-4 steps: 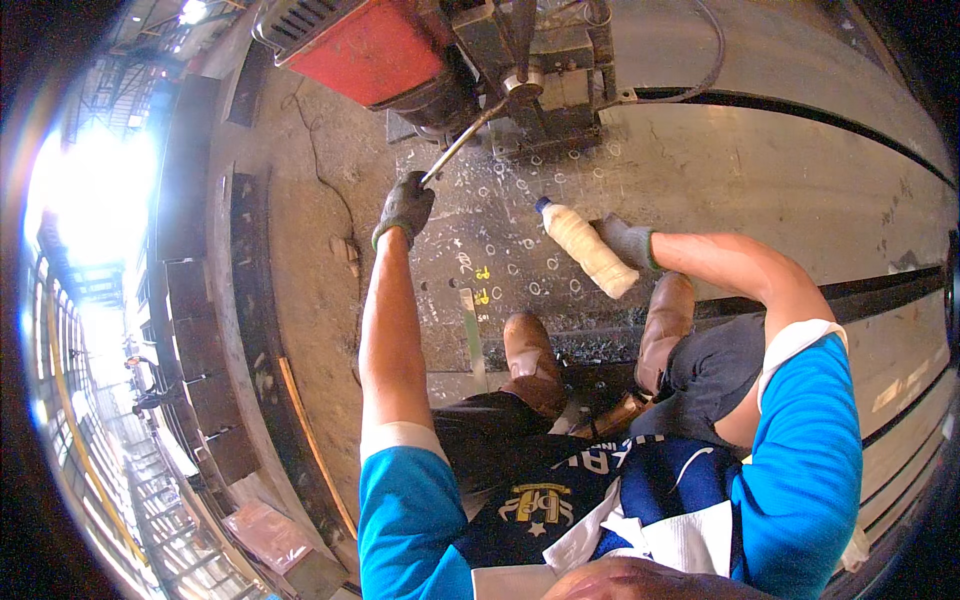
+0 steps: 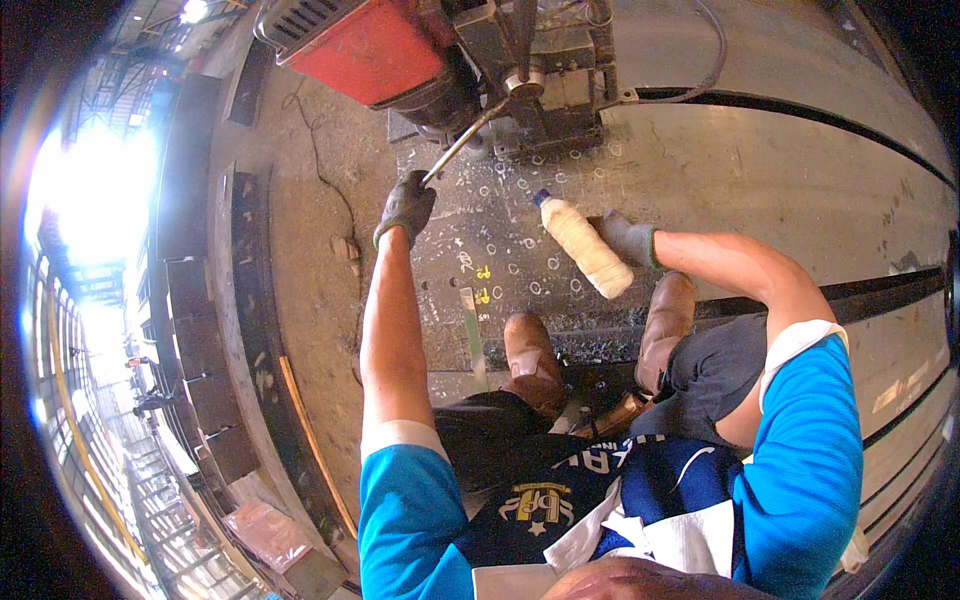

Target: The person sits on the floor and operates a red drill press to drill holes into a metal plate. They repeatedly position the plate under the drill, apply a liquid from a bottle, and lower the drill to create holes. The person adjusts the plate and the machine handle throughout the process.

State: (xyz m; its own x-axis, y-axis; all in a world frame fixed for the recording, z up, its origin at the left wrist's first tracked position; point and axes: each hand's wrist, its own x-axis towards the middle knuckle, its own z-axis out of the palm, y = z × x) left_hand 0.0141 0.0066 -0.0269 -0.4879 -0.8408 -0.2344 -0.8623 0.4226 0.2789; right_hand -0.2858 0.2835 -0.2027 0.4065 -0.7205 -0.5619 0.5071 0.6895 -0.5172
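Left hand (image 2: 407, 207) clenched round metal lever (image 2: 465, 140), 11 o'clock; right hand (image 2: 628, 241) grasping pale bottle (image 2: 585, 248), 2 o'clock. Bottle's blue cap (image 2: 541, 197) just edged slightly toward 12 — left grip unchanged — so bottle handling looks mid-motion, lever merely held.

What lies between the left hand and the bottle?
In the head view, only the metal surface with its white circle marks lies between the left hand and the pale bottle.

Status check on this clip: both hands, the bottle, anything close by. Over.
Left hand gripping metal lever. Right hand holding bottle, tilted, blue cap toward red-housed machine. Brown boots close by.
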